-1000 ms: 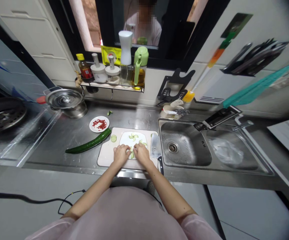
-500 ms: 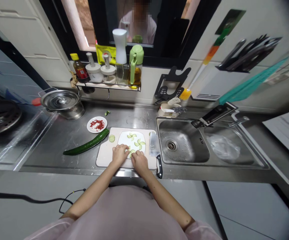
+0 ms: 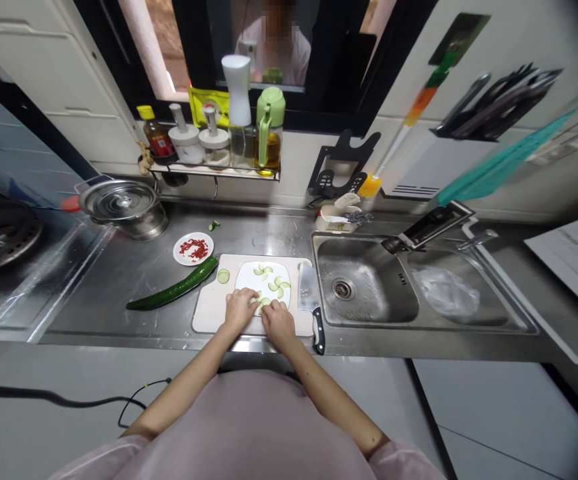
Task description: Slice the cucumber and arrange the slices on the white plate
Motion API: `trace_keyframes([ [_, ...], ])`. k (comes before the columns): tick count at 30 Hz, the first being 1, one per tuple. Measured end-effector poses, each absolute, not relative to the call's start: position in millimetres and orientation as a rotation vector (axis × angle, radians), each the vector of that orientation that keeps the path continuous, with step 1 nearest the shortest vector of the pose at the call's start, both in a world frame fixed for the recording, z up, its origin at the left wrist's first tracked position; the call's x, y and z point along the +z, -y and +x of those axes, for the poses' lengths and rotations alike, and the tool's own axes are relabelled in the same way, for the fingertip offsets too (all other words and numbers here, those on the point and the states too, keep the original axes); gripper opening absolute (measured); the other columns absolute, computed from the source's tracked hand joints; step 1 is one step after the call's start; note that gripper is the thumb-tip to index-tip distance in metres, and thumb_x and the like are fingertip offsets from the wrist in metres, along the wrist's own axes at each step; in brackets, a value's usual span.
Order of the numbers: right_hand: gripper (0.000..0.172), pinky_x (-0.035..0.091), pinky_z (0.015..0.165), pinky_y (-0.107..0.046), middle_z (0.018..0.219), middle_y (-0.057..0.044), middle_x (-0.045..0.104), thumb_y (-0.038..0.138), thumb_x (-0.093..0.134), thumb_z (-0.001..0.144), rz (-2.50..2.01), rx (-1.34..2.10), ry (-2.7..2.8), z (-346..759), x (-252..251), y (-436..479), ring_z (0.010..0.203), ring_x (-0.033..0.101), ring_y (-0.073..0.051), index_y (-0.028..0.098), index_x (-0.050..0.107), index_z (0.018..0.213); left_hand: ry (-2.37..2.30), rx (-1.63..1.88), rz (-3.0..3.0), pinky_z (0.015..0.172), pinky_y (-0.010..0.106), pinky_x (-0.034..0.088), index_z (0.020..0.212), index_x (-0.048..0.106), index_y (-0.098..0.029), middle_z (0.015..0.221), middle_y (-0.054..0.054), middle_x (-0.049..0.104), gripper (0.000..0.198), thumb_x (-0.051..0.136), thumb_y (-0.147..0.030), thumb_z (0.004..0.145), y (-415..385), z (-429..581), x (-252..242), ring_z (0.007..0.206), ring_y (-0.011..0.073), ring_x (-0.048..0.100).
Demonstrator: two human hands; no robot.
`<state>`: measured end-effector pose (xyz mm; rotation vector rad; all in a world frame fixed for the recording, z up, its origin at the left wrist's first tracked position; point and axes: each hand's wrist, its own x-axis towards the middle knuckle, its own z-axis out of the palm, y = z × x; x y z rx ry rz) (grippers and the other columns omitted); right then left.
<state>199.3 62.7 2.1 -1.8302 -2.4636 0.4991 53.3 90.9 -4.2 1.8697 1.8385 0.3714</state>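
- Green-edged, pale cucumber slices [image 3: 265, 302] lie near the close edge of a white, rounded-square plate [image 3: 249, 281], partly covered by the left hand [image 3: 241, 308] and right hand [image 3: 279, 323].
- Both grips are narrow, fingers curled and tips close together over the slices; I cannot tell whether either one pinches a piece.
- Slices this thin could probably slip or bend if a fingertip presses unevenly, and a stray knuckle could disturb the two pinwheel groups of crescent slices [image 3: 279, 287] farther up the plate.
- Pressure on the rim might slide the plate across the cream, rectangular cutting board [image 3: 211, 310] beneath it.
- Right of the plate rests a broad, steel-bladed cleaver [image 3: 309, 287], its black handle jutting past the board; a forearm swinging outward could catch it and swivel the blade.
- Left of the plate sits a small pile of round slices [image 3: 223, 276], easily scattered by a wide elbow.
- Beyond, on the steel tabletop [image 3: 93, 313], a long, dark-green cucumber [image 3: 173, 292] could roll if the board is nudged against it.
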Motion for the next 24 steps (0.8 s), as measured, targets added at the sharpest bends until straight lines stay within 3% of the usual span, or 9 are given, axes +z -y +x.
trace_keyframes([
  [14, 0.021, 0.035, 0.074, -0.027, 0.098, -0.007, 0.06, 0.027, 0.046, 0.096, -1.807, 0.498, 2.349, 204.4, 2.0, -64.5, 0.093, 0.049, -0.02, 0.022, 0.066, 0.101, -1.846, 0.451, 1.838, 0.09, 0.036, 0.034, 0.098, 0.069, -0.023, 0.107, 0.004, 0.068, 0.018, 0.056, -0.024, 0.086, -91.4, 49.5, -9.1, 0.104, 0.0228, 0.056],
  [24, 0.021, 0.035, 0.075, -0.026, 0.093, -0.006, 0.063, 0.026, 0.047, 0.095, -1.792, 0.455, 2.159, 214.6, 2.2, -69.1, 0.09, 0.052, -0.019, 0.022, 0.068, 0.097, -1.93, 0.37, 1.828, 0.087, 0.036, 0.032, 0.089, 0.068, -0.022, 0.097, 0.006, 0.065, 0.017, 0.057, -0.034, 0.086, -94.9, 60.0, -1.4, 0.1, 0.0231, 0.056],
])
